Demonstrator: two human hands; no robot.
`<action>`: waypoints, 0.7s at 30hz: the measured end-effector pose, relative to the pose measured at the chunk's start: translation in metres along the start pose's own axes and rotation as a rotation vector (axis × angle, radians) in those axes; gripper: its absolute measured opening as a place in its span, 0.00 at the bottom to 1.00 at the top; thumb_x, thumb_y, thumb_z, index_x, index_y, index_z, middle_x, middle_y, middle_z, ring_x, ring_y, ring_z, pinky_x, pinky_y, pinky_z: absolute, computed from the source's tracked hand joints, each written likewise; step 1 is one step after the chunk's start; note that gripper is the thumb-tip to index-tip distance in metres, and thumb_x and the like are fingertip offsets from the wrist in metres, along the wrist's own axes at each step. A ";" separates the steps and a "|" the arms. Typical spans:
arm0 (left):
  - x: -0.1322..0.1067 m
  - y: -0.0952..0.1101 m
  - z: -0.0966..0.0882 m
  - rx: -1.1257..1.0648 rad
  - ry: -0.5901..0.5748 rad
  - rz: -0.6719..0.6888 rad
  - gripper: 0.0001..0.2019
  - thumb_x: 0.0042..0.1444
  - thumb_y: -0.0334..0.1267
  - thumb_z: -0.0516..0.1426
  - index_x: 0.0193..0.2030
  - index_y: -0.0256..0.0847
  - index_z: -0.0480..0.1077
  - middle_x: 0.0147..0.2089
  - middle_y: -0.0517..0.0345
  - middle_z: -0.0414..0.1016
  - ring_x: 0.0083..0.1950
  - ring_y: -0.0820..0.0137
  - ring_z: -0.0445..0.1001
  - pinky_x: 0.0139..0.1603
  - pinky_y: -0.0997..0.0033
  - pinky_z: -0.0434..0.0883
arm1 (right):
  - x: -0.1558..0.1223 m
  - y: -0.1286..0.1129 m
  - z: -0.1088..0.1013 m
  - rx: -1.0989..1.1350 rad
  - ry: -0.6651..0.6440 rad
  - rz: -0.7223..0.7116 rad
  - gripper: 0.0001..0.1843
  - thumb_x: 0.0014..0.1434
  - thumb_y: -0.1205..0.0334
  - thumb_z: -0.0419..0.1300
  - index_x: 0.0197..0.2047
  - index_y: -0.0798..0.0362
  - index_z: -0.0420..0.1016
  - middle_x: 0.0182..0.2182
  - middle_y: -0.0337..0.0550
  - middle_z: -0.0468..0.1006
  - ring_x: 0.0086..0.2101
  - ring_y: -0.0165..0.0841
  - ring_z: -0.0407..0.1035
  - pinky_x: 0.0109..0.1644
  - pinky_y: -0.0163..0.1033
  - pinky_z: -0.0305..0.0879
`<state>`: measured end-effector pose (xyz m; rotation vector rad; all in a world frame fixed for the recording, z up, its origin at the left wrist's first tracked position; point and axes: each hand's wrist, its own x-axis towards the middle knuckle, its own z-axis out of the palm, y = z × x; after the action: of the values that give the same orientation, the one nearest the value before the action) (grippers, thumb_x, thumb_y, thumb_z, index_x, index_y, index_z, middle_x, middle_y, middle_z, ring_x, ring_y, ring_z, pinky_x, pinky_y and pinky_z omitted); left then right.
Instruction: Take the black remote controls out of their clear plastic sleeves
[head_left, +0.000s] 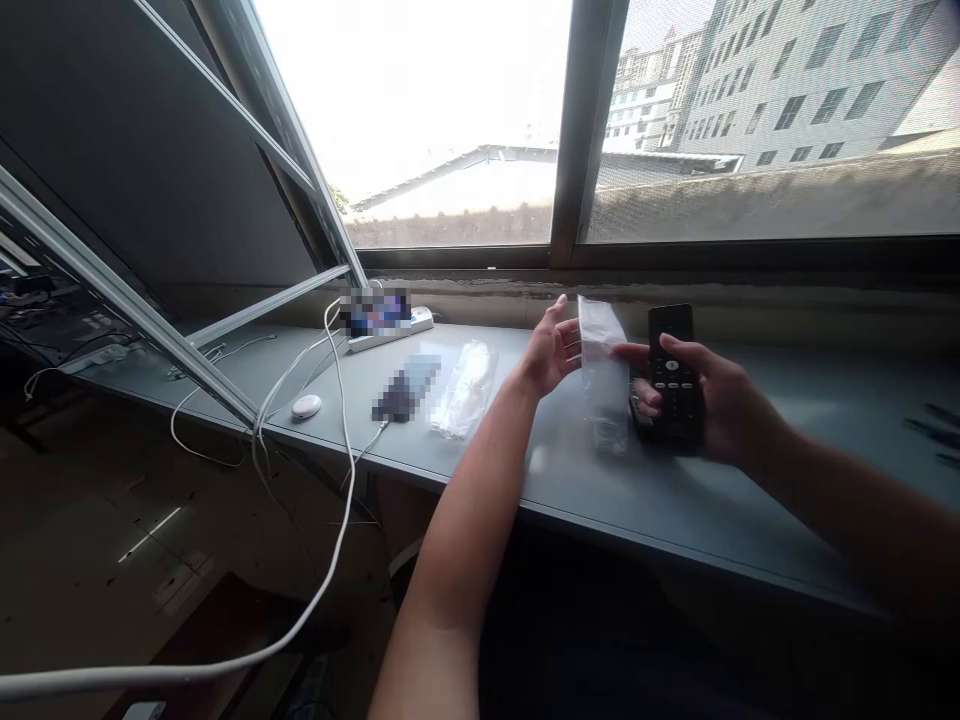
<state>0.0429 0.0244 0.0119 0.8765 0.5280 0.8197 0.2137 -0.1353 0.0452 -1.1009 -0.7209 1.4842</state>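
My right hand (709, 400) grips a black remote control (673, 375) with white buttons, held above the grey ledge (675, 500). A clear plastic bag (602, 380) hangs upright between my two hands, pinched at its upper edge by my right fingertips. My left hand (553, 348) is raised beside the bag with fingers spread, its fingertips at the bag's left edge; whether they touch it is unclear.
A second clear plastic bag (465, 388) lies on the ledge to the left, beside a blurred dark device (405, 390) on a cable. A white power strip (390, 330), a small white oval object (306, 405) and white cables (337, 450) sit further left. Window glass rises behind.
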 end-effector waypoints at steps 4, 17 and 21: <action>0.000 -0.005 0.001 0.081 0.027 0.059 0.11 0.60 0.39 0.68 0.49 0.43 0.83 0.46 0.53 0.89 0.47 0.64 0.84 0.57 0.65 0.77 | -0.003 -0.001 0.003 -0.012 0.021 0.014 0.23 0.76 0.44 0.61 0.58 0.52 0.88 0.24 0.42 0.71 0.24 0.35 0.65 0.26 0.35 0.71; -0.016 0.002 0.005 -0.033 -0.160 0.089 0.24 0.52 0.27 0.70 0.57 0.44 0.82 0.41 0.57 0.85 0.55 0.60 0.87 0.70 0.56 0.74 | 0.002 0.000 0.001 -0.023 0.035 -0.039 0.19 0.78 0.49 0.60 0.47 0.53 0.87 0.25 0.44 0.74 0.22 0.33 0.65 0.23 0.35 0.71; -0.021 0.003 0.006 0.016 -0.337 0.043 0.27 0.53 0.31 0.73 0.60 0.45 0.82 0.52 0.49 0.90 0.67 0.52 0.85 0.78 0.47 0.67 | 0.004 0.004 -0.003 -0.018 0.004 -0.006 0.17 0.76 0.47 0.64 0.47 0.52 0.86 0.26 0.45 0.75 0.23 0.34 0.67 0.23 0.36 0.74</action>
<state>0.0336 0.0054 0.0191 1.0194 0.2206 0.6886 0.2145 -0.1327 0.0394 -1.1143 -0.7352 1.4727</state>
